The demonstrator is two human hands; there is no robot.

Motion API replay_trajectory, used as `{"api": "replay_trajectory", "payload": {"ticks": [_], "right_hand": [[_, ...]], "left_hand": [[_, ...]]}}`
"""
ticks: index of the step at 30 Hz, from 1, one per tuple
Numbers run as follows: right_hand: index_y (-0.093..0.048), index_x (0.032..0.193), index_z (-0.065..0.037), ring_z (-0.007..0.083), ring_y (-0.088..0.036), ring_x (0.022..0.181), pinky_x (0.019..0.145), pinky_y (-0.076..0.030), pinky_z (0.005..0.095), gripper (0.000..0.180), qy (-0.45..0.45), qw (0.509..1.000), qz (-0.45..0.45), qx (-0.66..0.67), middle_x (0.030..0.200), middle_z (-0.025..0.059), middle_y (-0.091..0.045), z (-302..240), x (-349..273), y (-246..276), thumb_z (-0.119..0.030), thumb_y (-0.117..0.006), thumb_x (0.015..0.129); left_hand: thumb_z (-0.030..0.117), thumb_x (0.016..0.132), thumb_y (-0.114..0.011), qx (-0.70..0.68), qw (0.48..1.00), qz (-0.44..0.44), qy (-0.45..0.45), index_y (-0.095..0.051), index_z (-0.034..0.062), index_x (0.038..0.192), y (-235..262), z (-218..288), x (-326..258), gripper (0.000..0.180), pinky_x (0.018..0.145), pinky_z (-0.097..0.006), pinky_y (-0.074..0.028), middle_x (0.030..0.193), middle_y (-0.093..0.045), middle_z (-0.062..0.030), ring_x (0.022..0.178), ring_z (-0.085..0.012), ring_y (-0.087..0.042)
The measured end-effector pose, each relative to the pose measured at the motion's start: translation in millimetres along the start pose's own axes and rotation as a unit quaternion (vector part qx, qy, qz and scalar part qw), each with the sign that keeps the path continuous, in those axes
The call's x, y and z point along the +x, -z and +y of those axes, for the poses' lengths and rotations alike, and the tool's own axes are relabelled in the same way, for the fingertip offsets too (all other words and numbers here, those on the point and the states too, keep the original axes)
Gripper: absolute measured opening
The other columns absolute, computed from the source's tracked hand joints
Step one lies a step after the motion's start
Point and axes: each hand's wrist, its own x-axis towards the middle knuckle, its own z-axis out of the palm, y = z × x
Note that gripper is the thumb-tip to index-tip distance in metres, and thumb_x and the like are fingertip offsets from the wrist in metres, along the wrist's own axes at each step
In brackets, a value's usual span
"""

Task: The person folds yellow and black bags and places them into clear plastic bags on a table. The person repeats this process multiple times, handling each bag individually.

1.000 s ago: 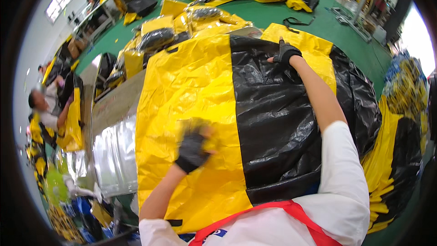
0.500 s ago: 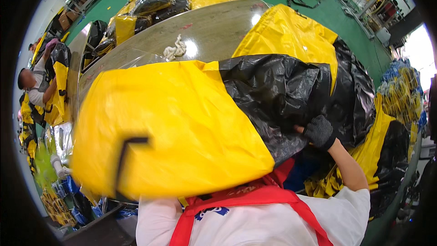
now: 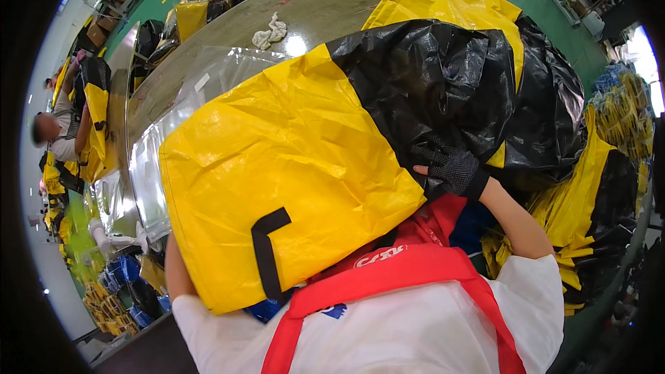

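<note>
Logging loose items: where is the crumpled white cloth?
In the head view, the crumpled white cloth lies left of centre near the top, on the glossy brown table, beyond the yellow-and-black plastic sheeting.

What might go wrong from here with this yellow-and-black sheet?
The bent black strap on the shiny yellow-and-black sheet might catch in a fold. The sheet hides the left hand, so a poor grip could go unnoticed. The sheet also overlaps a second yellow-and-black sheet, so the right hand, in its black glove, might drag both.
</note>
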Motion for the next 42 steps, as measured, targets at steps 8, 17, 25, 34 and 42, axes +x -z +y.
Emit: {"api": "replay_trajectory", "payload": {"ticks": [8,17,25,34,42], "right_hand": [[-0.059,0.115,-0.018,0.0362,-0.051,0.108,0.097,-0.038,0.0442,0.055,-0.214,0.914,-0.334,0.080,0.113,0.0153,-0.056,-43,83,123,-0.050,-0.063,0.070],[-0.037,0.137,-0.029,0.0338,-0.006,0.139,0.106,0.004,0.0588,0.068,-0.283,0.947,0.048,-0.141,0.148,0.0164,-0.018,87,46,13,-0.055,-0.056,0.077],[-0.056,0.117,-0.014,0.0336,-0.046,0.115,0.103,-0.029,0.0468,0.044,-0.103,0.990,0.097,-0.014,0.122,0.0174,-0.050,-16,-18,43,-0.035,-0.062,0.078],[-0.067,0.089,-0.008,0.0290,-0.061,0.089,0.085,-0.045,0.0397,0.029,-0.056,0.997,0.025,-0.043,0.093,0.0116,-0.065,-27,117,154,-0.033,-0.055,0.083],[-0.068,0.099,-0.012,0.0331,-0.061,0.094,0.083,-0.046,0.0382,0.057,-0.222,0.947,-0.226,0.044,0.099,0.0163,-0.065,174,224,44,-0.061,-0.056,0.075]], "left_hand": [[0.016,0.090,-0.053,-0.239,0.964,-0.084,-0.078,-0.048,0.0055,0.126,58,119,48,0.038,0.094,-0.035,-0.041,0.118,-0.057,-0.0165,0.111,-0.0303,-0.053],[0.034,0.082,-0.057,-0.018,0.979,-0.060,-0.194,-0.033,0.0050,0.136,-106,138,-5,0.066,0.111,-0.047,-0.013,0.141,-0.031,-0.0208,0.133,-0.0380,-0.024],[0.020,0.079,-0.060,-0.222,0.935,0.003,-0.277,-0.039,0.0041,0.133,-34,255,34,0.060,0.108,-0.047,-0.021,0.137,-0.037,-0.0209,0.126,-0.0408,-0.033],[0.038,0.088,-0.049,-0.097,0.854,0.077,-0.506,-0.045,0.0214,0.132,-145,362,23,0.047,0.106,-0.061,-0.004,0.141,-0.034,-0.0129,0.134,-0.0340,-0.024],[0.035,0.089,-0.051,-0.154,0.885,-0.061,-0.435,-0.050,0.0144,0.123,-66,267,48,0.040,0.092,-0.052,-0.019,0.126,-0.044,-0.0129,0.116,-0.0300,-0.035]]}}
